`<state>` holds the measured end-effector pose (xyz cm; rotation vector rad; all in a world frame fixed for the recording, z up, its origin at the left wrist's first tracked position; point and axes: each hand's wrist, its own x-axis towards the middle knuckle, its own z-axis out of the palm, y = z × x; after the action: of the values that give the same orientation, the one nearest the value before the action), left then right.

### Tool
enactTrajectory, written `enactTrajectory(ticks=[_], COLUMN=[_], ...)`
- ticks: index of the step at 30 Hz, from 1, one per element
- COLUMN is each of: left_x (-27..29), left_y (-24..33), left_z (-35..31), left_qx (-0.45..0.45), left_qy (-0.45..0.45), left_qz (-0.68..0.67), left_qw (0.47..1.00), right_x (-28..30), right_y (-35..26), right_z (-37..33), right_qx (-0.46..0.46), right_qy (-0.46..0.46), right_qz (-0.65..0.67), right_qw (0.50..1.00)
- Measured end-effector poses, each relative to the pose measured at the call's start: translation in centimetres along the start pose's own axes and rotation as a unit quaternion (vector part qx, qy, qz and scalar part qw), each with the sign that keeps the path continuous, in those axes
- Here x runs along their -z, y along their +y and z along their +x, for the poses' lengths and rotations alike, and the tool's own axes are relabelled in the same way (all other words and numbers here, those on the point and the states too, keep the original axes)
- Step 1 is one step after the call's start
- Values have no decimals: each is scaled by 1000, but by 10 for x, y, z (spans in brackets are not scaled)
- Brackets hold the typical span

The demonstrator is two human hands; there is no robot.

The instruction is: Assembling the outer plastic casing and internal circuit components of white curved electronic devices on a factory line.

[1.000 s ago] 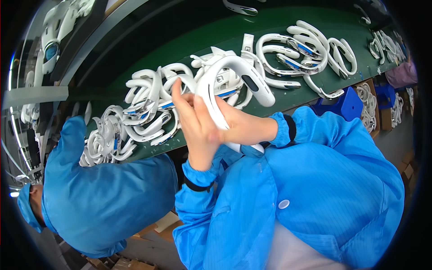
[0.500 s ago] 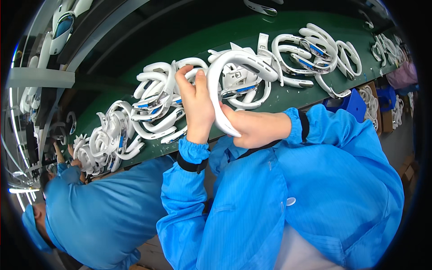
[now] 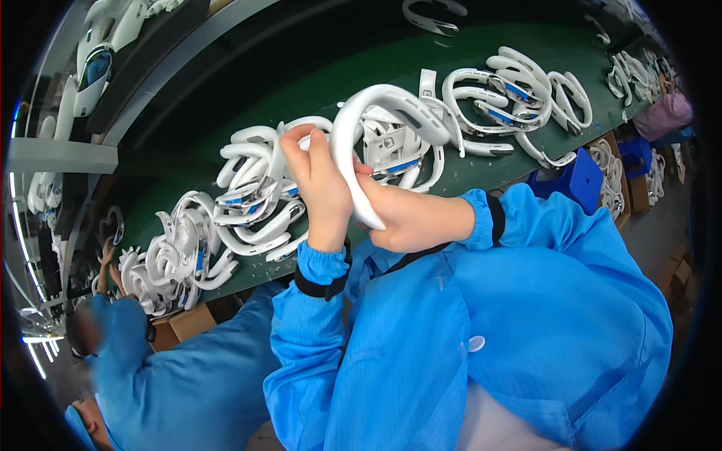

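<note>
A white U-shaped neck fan [image 3: 344, 135] with slotted vents is held up in front of my chest, its curve upward and one end pointing right. My left hand [image 3: 322, 184] presses along its outer left side, fingers bent at the top; part of its grip is hidden. Around the lower end, my right hand [image 3: 410, 216] is closed, with fingertips showing behind the curve. Just behind the held piece lies a pile of similar white fans [image 3: 395, 146] with blue strips, on the green workbench [image 3: 481, 169].
More piles of white fans [image 3: 252, 188] run along the bench to the left, and another pile [image 3: 519, 86] lies right. Blue bins [image 3: 568, 180] and a box of white parts [image 3: 609, 177] stand beyond the bench's near edge. A co-worker in blue [image 3: 195, 383] bends at the left.
The neck fan and both my hands appear slightly further left; the whole view has shifted a little. At left, the co-worker has moved lower, uncovering a cardboard box, and a hand reaches up.
</note>
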<state>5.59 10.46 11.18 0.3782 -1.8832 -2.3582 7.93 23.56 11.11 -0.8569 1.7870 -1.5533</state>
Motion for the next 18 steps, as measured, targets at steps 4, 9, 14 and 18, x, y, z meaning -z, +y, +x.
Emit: enactTrajectory(ticks=[4,9,14,18], left_x=[21,27,8,-10], left_y=[-4,-27,-21,-6], left_z=[2,-27,-15,-17], left_qx=[54,117,-22,-3], left_qy=[-36,-47,-37,-27], left_qz=[-32,-87,34,-48], left_qw=[997,988,998,998], right_x=[-9,24,14,14], right_y=[13,14,13,1], right_z=[12,22,31,34], right_qx=[22,3,151,171], right_qy=[49,75,195,239], right_qz=[71,394,135,265], right_qw=[996,916,960,918])
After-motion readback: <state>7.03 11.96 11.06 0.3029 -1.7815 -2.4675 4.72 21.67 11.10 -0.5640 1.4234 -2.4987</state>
